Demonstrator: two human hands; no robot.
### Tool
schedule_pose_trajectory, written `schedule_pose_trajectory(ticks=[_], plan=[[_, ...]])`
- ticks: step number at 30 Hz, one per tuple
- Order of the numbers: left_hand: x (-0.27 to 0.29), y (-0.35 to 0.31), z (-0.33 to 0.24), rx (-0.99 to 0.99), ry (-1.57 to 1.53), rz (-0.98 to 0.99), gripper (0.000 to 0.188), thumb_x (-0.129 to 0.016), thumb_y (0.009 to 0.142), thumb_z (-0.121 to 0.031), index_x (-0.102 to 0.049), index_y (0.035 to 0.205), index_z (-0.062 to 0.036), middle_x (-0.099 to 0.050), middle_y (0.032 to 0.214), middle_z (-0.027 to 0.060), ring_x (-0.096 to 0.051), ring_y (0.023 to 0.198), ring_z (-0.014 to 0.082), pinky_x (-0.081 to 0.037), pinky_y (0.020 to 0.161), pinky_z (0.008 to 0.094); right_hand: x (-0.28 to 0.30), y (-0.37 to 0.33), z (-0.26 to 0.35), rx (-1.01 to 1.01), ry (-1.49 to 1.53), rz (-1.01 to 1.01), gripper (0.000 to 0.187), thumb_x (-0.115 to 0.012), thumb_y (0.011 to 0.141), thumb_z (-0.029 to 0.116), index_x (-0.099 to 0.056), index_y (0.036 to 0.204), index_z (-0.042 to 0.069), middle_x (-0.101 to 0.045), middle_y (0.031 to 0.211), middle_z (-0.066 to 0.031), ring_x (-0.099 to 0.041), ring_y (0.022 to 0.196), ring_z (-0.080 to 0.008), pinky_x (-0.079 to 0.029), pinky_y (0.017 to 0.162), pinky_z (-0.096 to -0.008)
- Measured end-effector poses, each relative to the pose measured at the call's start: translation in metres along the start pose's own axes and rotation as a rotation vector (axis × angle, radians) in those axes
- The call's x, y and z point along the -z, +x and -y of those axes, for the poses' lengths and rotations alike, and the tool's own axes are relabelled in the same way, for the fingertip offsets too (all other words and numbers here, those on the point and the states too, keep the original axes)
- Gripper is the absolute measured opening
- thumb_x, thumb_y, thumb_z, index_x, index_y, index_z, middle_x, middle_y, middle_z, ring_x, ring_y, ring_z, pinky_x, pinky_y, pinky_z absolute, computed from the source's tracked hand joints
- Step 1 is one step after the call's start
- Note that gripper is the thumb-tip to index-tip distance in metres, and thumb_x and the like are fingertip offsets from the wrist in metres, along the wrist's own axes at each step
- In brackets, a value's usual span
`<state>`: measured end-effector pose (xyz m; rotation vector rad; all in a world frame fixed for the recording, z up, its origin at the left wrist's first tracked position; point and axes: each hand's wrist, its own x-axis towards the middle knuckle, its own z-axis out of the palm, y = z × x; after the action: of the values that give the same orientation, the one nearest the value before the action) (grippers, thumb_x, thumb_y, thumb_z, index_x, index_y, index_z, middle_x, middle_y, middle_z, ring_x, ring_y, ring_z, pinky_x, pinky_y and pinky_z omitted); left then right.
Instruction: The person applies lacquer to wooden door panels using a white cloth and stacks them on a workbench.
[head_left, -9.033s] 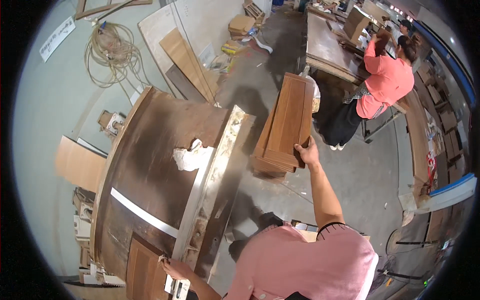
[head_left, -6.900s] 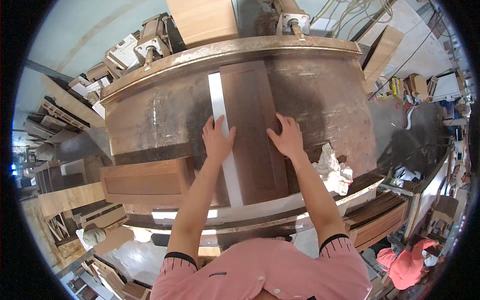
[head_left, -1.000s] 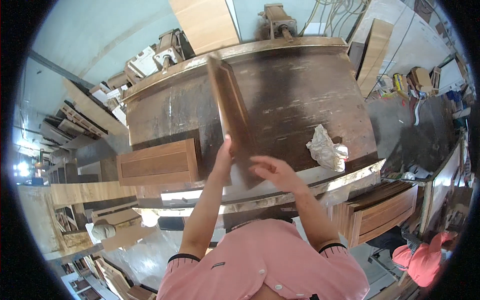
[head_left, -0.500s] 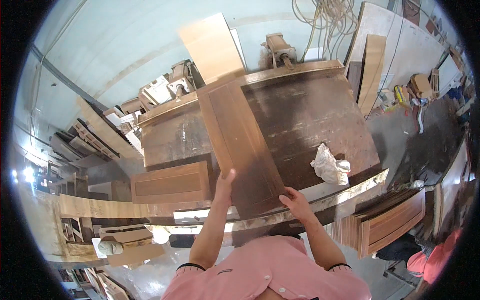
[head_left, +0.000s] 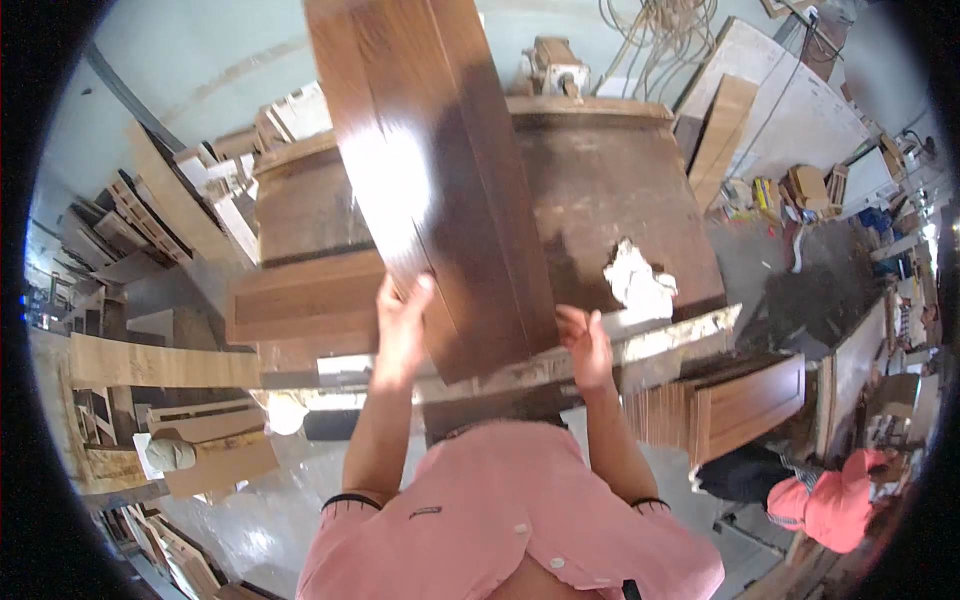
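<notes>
A long brown wooden cabinet door (head_left: 470, 200) with a recessed panel is raised at a tilt over the workbench, its far end beyond the bench's back edge. My left hand (head_left: 402, 325) is closed on its near left edge, thumb on the upper face and fingers hidden below. Beside the near right edge is my right hand (head_left: 585, 345), fingers apart, the tips at or just off the wood. Bright light glares on the door's left part. Left of it, a second, shorter brown door (head_left: 300, 305) lies on the bench. A crumpled white cloth (head_left: 640, 282) lies to the right.
The dark workbench (head_left: 625, 190) has a raised ledge at its back and a pale, worn strip in front. Several brown doors (head_left: 750, 405) stand stacked at the right. A person in a pink top (head_left: 825, 500) is at the lower right. Boards (head_left: 165, 360) extend at the left.
The door has come up off the bench and tilted, its far end now higher in view. My left hand keeps its hold; the right hand's fingers have loosened from the edge.
</notes>
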<state>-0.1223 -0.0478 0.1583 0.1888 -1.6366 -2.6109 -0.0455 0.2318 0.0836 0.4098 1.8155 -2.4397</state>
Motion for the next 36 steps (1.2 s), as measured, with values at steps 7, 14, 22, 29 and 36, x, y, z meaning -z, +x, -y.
schedule_pose_trajectory(ticks=[7, 14, 22, 29, 36], plan=[[0.037, -0.010, -0.044, -0.162, -0.185, 0.017, 0.066, -0.078, 0.091, -0.031, -0.048, 0.142, -0.0023, -0.060, 0.132, 0.0096, -0.060, 0.116, 0.0240, -0.046, 0.105, 0.0402, -0.050, -0.034, -0.036, 0.004, 0.166, 0.322, 0.059, -0.060, 0.100, 0.044, -0.047, 0.145, 0.009, -0.065, 0.120, -0.0039, -0.061, 0.112, -0.0204, -0.049, 0.093, -0.0407], [0.086, -0.041, -0.054, -0.090, -0.255, -0.109, 0.045, -0.076, 0.094, -0.026, -0.056, 0.131, -0.0112, -0.055, 0.083, -0.0087, -0.049, 0.069, 0.0014, -0.041, 0.059, 0.0211, -0.126, -0.036, -0.074, 0.008, -0.279, 0.187, 0.046, -0.063, 0.101, 0.026, -0.049, 0.141, 0.007, -0.060, 0.125, -0.0039, -0.059, 0.113, -0.0193, -0.050, 0.095, -0.0422], [0.163, -0.087, -0.042, 0.106, -0.255, 0.094, 0.044, -0.069, 0.095, -0.025, -0.057, 0.132, -0.0048, -0.068, 0.115, 0.0078, -0.066, 0.103, 0.0186, -0.054, 0.087, 0.0351, -0.205, -0.022, 0.027, 0.054, 0.153, 0.018, 0.051, -0.063, 0.097, 0.035, -0.054, 0.137, 0.004, -0.064, 0.127, -0.0107, -0.062, 0.117, -0.0284, -0.049, 0.102, -0.0424], [0.222, -0.084, -0.024, 0.265, -0.254, -0.191, 0.046, -0.070, 0.093, -0.027, -0.057, 0.130, -0.0022, -0.069, 0.111, 0.0109, -0.067, 0.101, 0.0219, -0.054, 0.086, 0.0356, -0.262, 0.022, -0.018, -0.093, 0.103, 0.061, 0.046, -0.064, 0.097, 0.026, -0.055, 0.133, 0.000, -0.063, 0.124, -0.0133, -0.061, 0.112, -0.0291, -0.049, 0.097, -0.0416], [0.281, -0.062, -0.009, 0.313, -0.211, -0.102, 0.072, -0.064, 0.100, -0.043, -0.036, 0.147, 0.0031, -0.064, 0.128, 0.0199, -0.066, 0.113, 0.0283, -0.056, 0.094, 0.0426, -0.316, 0.048, -0.027, -0.209, 0.000, 0.096, 0.056, -0.058, 0.100, 0.027, -0.043, 0.147, 0.000, -0.052, 0.144, -0.0152, -0.052, 0.129, -0.0307, -0.043, 0.106, -0.0447]])
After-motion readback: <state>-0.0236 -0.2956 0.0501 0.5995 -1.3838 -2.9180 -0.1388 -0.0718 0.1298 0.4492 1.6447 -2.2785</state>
